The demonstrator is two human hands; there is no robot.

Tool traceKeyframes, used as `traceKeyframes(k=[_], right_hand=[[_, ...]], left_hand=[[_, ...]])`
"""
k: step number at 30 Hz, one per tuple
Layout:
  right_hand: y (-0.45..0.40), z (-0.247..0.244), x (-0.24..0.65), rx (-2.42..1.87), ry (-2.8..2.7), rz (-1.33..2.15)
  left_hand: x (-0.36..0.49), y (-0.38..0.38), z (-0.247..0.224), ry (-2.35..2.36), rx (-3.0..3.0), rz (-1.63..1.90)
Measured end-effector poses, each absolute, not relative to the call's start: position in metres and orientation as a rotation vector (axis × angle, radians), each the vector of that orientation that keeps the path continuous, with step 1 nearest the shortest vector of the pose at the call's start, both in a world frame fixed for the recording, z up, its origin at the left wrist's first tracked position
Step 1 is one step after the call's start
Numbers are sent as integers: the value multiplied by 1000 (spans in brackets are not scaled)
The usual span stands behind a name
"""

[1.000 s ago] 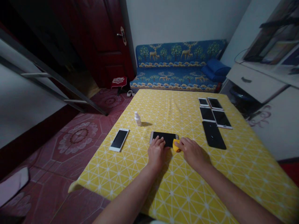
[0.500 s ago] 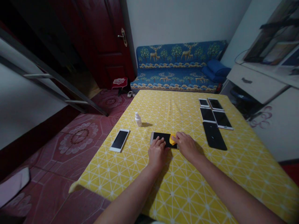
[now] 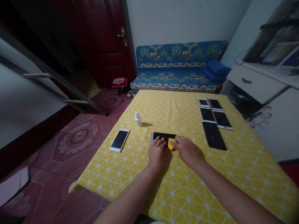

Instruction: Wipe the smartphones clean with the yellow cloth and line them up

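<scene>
Left hand (image 3: 158, 154), fingers spread, steadies slick, fragile smartphone (image 3: 162, 136) by its edge; right hand (image 3: 186, 151) pinches soft yellow sponge (image 3: 171, 144).

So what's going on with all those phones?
A person is working with their bare hands at a yellow-clothed table. Their left hand rests on a gold-edged phone lying flat, and their right hand pinches a small yellow pad at its screen. A white phone, a small white bottle and five more phones lie nearby.
</scene>
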State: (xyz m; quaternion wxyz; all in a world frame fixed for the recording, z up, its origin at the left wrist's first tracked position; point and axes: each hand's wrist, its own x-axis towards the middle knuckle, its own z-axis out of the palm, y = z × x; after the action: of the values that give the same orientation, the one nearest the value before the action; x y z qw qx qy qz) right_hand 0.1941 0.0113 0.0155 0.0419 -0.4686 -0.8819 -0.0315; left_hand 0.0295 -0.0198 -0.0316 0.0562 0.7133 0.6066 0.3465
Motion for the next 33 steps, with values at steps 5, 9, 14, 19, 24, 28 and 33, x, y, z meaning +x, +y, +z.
traceKeyframes(k=[5, 9, 14, 19, 24, 28, 33], right_hand=[[36, 15, 189, -1527, -2617, -128], [40, 7, 190, -1621, -2534, -186], [18, 0, 193, -1667, -2478, -281], [-7, 0, 204, -1552, -2488, -145], [-18, -14, 217, -1460, -2300, 9], [-17, -25, 219, -1443, -2255, 8], [-15, -27, 217, -1409, -2220, 2]], left_hand=[[29, -20, -32, 1828, 2156, 1068], [28, -19, -34, 1826, 2143, 1096], [29, -19, -35, 1829, 2137, 1103], [30, -20, -32, 1834, 2129, 1097], [19, -20, -30, 1754, 2225, 995], [4, -15, -23, 1621, 2300, 885], [-17, 2, 1, 1543, 2393, 743]])
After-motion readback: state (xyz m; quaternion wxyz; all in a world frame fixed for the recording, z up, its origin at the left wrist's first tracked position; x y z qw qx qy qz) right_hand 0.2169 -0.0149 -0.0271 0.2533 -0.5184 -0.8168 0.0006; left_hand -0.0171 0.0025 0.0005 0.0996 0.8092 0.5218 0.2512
